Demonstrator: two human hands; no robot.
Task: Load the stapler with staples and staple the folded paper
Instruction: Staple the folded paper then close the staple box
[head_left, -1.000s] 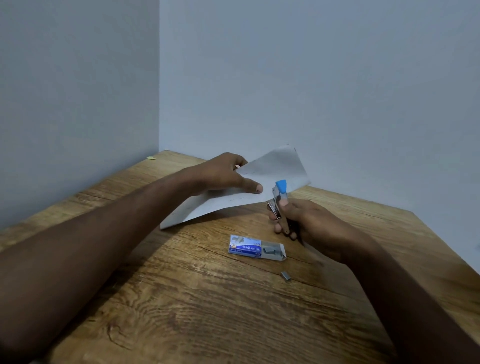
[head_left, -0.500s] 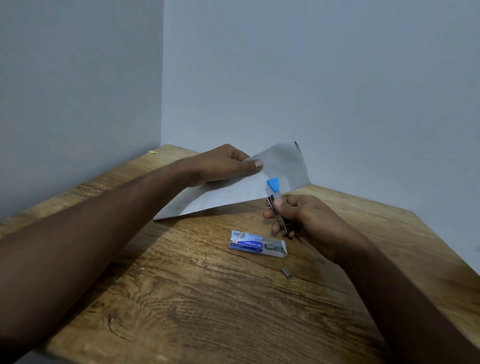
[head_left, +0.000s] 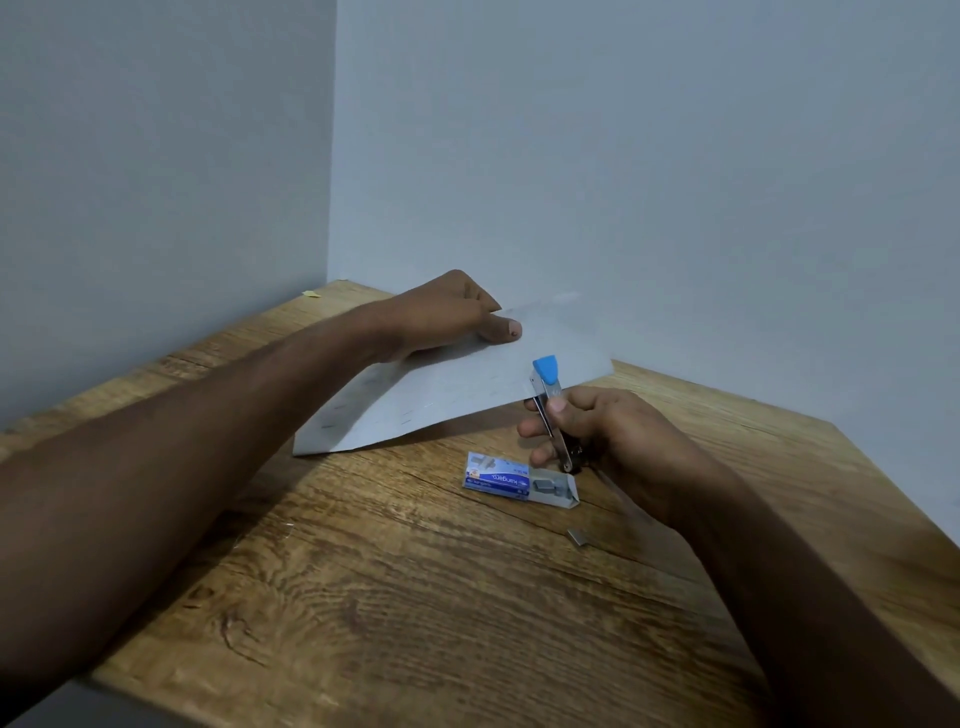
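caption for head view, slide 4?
Left hand lifts folded white paper; right hand brings blue-tipped metal stapler to its edge.

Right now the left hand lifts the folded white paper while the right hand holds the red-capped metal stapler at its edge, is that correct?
Not quite: the metal stapler has a blue cap, not red, as the head view shows. The left hand does lift the folded white paper, and the right hand holds the stapler at its edge.

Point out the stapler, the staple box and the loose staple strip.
stapler (head_left: 546, 371), head view, blue cap.
staple box (head_left: 497, 479), head view, blue label.
loose staple strip (head_left: 577, 537), head view, its middle.
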